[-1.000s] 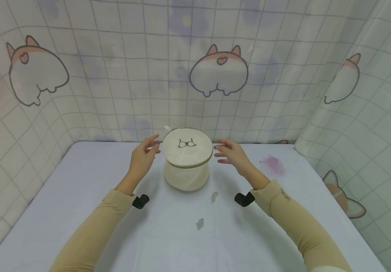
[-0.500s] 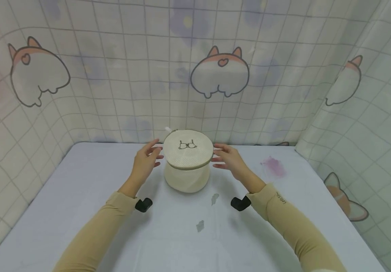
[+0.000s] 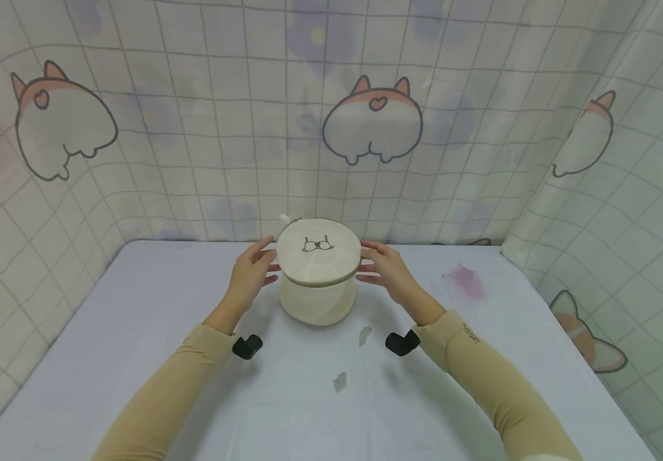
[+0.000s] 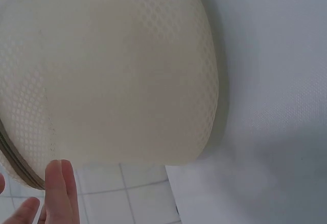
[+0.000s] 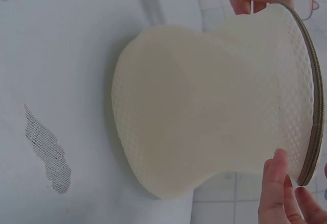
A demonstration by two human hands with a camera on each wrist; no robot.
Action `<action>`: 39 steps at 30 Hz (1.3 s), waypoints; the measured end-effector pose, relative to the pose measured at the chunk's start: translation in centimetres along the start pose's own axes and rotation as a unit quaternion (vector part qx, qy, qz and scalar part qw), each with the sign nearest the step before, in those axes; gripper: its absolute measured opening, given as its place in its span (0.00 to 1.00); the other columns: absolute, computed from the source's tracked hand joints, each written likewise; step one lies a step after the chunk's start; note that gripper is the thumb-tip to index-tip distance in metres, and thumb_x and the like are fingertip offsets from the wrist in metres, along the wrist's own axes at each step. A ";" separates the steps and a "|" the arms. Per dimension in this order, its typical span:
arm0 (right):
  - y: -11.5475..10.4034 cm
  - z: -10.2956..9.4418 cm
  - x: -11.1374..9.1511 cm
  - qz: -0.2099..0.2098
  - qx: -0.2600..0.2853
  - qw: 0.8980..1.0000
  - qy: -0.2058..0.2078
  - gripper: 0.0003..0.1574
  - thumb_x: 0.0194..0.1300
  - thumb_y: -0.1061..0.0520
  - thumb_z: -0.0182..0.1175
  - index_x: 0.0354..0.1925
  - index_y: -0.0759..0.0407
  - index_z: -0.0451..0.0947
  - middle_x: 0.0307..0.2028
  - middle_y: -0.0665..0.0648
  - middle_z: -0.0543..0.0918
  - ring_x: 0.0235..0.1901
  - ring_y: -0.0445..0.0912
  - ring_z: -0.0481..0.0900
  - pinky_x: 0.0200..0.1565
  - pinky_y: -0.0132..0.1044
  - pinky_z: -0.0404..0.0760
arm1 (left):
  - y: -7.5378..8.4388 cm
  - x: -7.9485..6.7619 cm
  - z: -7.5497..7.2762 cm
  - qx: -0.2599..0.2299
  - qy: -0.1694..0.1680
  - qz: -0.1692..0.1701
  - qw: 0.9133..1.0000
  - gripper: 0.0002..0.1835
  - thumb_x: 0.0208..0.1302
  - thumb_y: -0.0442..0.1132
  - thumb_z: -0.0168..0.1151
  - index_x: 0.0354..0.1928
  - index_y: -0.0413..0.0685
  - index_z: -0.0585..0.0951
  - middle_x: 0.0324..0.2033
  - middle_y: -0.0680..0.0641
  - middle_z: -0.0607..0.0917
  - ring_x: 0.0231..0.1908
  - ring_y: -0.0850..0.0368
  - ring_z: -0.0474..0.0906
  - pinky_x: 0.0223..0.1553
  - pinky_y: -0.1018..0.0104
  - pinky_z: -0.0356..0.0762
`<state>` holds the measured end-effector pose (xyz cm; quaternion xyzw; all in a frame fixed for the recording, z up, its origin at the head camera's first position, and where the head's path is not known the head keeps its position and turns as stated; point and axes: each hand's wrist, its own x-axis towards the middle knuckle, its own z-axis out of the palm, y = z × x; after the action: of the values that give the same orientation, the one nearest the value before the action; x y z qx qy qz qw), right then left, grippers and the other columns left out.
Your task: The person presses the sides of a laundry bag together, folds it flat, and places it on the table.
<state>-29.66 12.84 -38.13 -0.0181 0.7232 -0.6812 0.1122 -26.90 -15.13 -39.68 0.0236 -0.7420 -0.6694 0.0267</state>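
Observation:
A cream mesh laundry bag stands upright on the white table. Its round top bears a line drawing of eyeglasses, and a brown zipper runs around the rim. My left hand is at the bag's left side, fingers extended by the upper edge. On the opposite side, my right hand has its fingers spread along the upper edge. Fingers in the left wrist view lie against or very close to the mesh just under the zipper. Whether the fingertips press on the mesh I cannot tell.
A white cloth with grey patches and a pink stain covers the table. Behind and beside it hangs a grid-patterned curtain with cartoon corgis. A white tab sticks up behind the bag.
Both hands have moved inward, from beside the bag to its upper sides. The bag stands in the same place.

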 end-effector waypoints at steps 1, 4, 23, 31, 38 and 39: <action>0.0 0.0 0.0 0.000 0.004 1.000 0.001 0.32 0.79 0.56 0.51 0.75 0.66 0.62 0.64 0.68 0.74 0.48 0.50 0.84 0.50 0.40 0.86 | 0.0 0.0 0.0 -0.003 0.000 -0.002 1.000 0.27 0.80 0.40 0.50 0.78 0.49 0.65 0.66 0.36 0.76 0.53 0.42 0.80 0.46 0.68 0.84; 0.1 0.1 0.0 0.001 0.014 1.000 0.001 0.33 0.78 0.58 0.53 0.75 0.65 0.62 0.63 0.67 0.74 0.46 0.50 0.84 0.50 0.40 0.86 | -0.1 -0.1 0.1 -0.012 -0.002 -0.005 1.000 0.28 0.80 0.39 0.50 0.78 0.48 0.65 0.66 0.35 0.76 0.52 0.43 0.81 0.45 0.69 0.84; -0.1 0.0 -0.2 -0.001 0.016 1.000 -0.011 0.35 0.76 0.66 0.54 0.77 0.65 0.59 0.64 0.69 0.72 0.40 0.43 0.83 0.47 0.38 0.86 | 0.3 0.0 0.8 -0.058 -0.007 -0.021 0.998 0.30 0.77 0.33 0.50 0.78 0.45 0.63 0.64 0.34 0.74 0.37 0.62 0.80 0.41 0.76 0.82; -0.2 0.1 -0.3 -0.002 0.016 1.000 -0.017 0.35 0.75 0.67 0.53 0.77 0.64 0.60 0.61 0.67 0.73 0.39 0.43 0.83 0.47 0.38 0.86 | 0.4 -0.1 0.8 -0.066 -0.008 -0.029 0.997 0.31 0.76 0.32 0.50 0.79 0.45 0.62 0.65 0.35 0.74 0.35 0.64 0.79 0.38 0.78 0.81; -0.3 0.1 -0.4 -0.001 0.012 1.000 -0.023 0.36 0.76 0.66 0.54 0.77 0.63 0.59 0.61 0.67 0.74 0.40 0.43 0.83 0.47 0.38 0.86 | 0.4 -0.3 0.7 -0.062 -0.007 -0.035 0.997 0.30 0.76 0.32 0.50 0.78 0.46 0.64 0.64 0.36 0.74 0.35 0.62 0.78 0.39 0.77 0.81; -0.2 0.1 -0.4 0.001 0.012 1.000 -0.025 0.36 0.76 0.66 0.54 0.77 0.63 0.59 0.61 0.67 0.74 0.40 0.43 0.83 0.48 0.38 0.86 | 0.4 -0.3 0.7 -0.060 -0.006 -0.035 0.998 0.30 0.76 0.32 0.50 0.78 0.46 0.64 0.64 0.36 0.74 0.36 0.62 0.79 0.39 0.77 0.81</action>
<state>-29.31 12.76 -37.89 -0.0332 0.7122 -0.6889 0.1305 -26.62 -14.33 -39.41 0.0439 -0.6995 -0.7132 -0.0001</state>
